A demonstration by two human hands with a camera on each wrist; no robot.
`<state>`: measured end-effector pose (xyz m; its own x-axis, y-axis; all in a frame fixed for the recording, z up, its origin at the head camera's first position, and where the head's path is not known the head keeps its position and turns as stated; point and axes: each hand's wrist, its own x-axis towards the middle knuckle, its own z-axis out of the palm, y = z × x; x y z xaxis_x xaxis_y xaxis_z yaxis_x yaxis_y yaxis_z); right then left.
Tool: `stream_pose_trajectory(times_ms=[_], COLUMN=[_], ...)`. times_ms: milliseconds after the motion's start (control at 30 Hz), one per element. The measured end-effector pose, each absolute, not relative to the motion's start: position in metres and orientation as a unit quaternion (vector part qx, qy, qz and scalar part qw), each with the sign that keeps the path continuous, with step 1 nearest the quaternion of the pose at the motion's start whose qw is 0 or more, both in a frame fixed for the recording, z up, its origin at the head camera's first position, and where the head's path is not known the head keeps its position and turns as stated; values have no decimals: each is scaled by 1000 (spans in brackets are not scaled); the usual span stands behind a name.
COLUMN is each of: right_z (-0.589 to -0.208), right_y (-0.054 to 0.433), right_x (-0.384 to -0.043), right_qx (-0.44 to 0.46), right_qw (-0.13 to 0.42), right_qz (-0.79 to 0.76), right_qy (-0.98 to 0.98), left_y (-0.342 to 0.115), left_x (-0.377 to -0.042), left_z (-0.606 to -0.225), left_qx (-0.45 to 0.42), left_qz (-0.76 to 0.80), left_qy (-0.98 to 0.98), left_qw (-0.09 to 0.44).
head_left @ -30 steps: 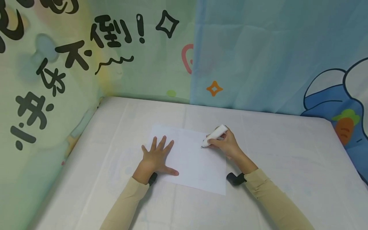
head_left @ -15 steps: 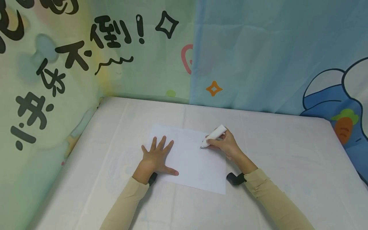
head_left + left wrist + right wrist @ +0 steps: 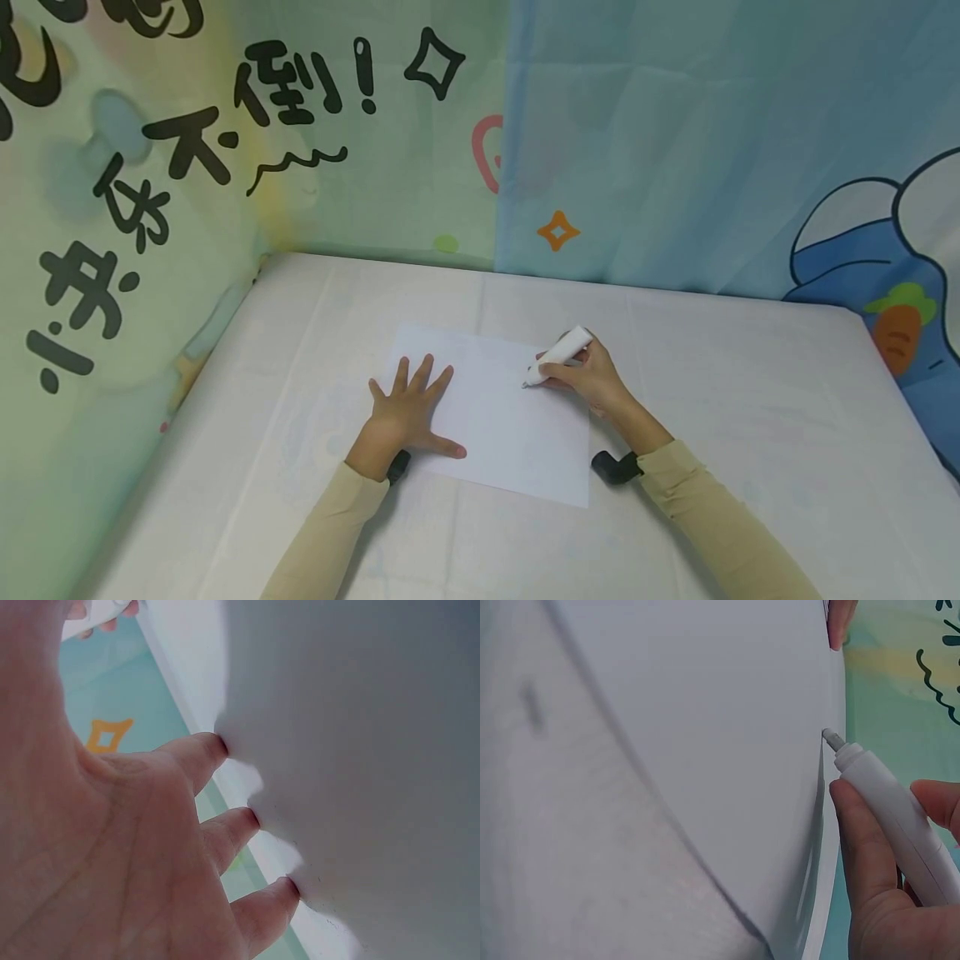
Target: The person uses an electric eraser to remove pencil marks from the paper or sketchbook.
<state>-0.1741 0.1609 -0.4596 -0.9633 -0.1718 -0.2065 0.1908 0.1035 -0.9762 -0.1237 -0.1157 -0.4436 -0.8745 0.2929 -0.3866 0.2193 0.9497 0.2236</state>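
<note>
A white sheet of paper [image 3: 502,433] lies on the table, slightly turned. My left hand [image 3: 401,417] rests on its left part with fingers spread; in the left wrist view, the fingertips [image 3: 251,817] meet the paper. At the sheet's upper right, my right hand [image 3: 600,383] grips a thick white pen [image 3: 566,350] between thumb and fingers. The pen slants, its body leaning up to the right and its tip down at the paper. A narrow grey tip [image 3: 833,739] shows up close in the right wrist view, right at the paper's surface. No mark on the sheet is visible.
A white cloth [image 3: 750,400] covers the table. Printed curtains hang along the left and back edges, a green one [image 3: 405,200] with black characters and a blue one [image 3: 675,150]. Black camera mounts [image 3: 615,467] sit at both wrists.
The pen tip has shifted very slightly left and down over the paper. My left hand and the sheet have stayed in place.
</note>
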Motion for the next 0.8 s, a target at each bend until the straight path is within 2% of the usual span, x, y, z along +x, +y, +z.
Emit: stream_pose_trajectory(times_ms=[800], right_z=[-458], right_y=[159], right_x=[-163], right_qx=[-13], right_qw=[155], right_qz=[-658], right_qy=[737], left_y=[-116], left_x=[-125], left_z=[-446], left_qx=[135], left_qz=[78], left_qy=[965], left_qw=[212])
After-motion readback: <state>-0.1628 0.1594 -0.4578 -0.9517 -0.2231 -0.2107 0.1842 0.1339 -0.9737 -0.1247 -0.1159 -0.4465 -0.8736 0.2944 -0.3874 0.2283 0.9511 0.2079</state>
